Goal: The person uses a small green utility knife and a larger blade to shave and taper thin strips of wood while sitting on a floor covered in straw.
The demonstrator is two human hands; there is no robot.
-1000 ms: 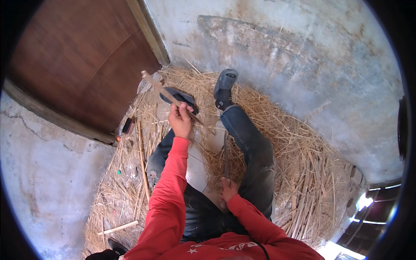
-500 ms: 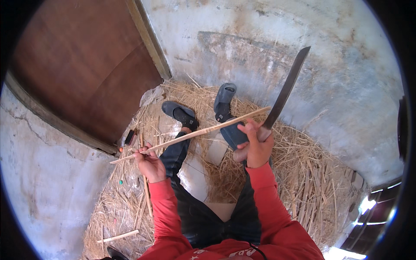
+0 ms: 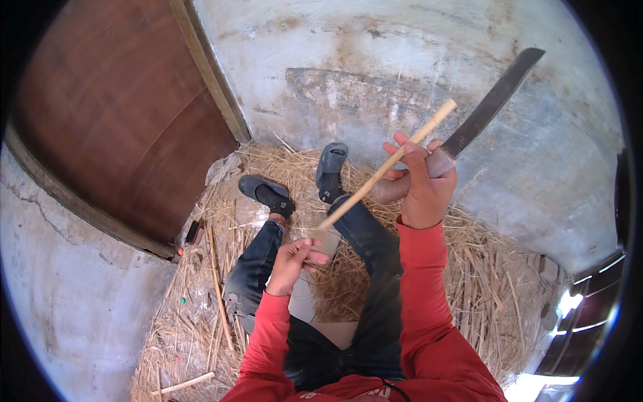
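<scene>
A machete (image 3: 492,100) with a long dark blade and a thick pale handle is in my right hand (image 3: 429,191), its blade pointing up and to the right. The same hand's thumb and fingers pinch a pale wooden stick (image 3: 382,171), which slants from upper right to lower left beside the handle. Just below the stick's lower end is my left hand (image 3: 291,263), its fingers loosely apart and nothing visible in them. A small gap shows between this hand and the stick.
Straw (image 3: 495,295) and thin wood strips (image 3: 469,305) litter the floor. A loose stick (image 3: 183,384) lies at the lower left. Ahead rises a stained wall (image 3: 375,100), with a brown door (image 3: 120,120) at the left. My slippered feet (image 3: 268,192) rest on the straw.
My left hand has let go of the stick's lower end and moved right. My right hand has moved up and right, with the machete and the stick, which now slants more steeply.
</scene>
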